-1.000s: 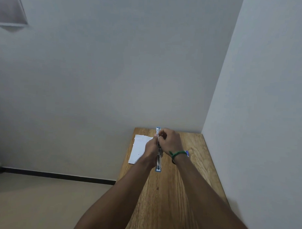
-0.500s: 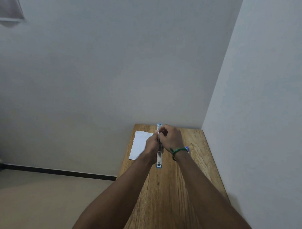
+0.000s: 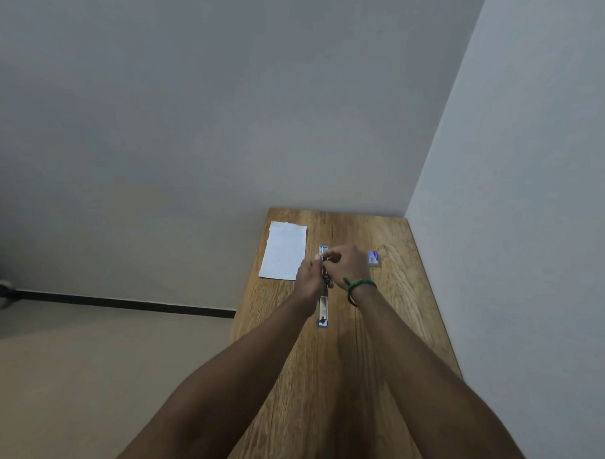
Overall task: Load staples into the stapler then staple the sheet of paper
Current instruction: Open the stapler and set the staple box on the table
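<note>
Stapler [image 3: 323,310] lies splayed open on the tabletop [image 3: 365,369], left hand [image 3: 308,276] and right hand [image 3: 348,263] both pinching its middle, likely steadying it for loading.

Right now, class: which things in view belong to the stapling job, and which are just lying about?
Job: stapler; sheet of paper; small box, likely staples; left hand; right hand.
Just there: green wristband; grey object on the floor.

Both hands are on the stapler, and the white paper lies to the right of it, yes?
Not quite. The head view shows the left hand and right hand on the stapler, but the white paper lies to its left, on the table.
</note>
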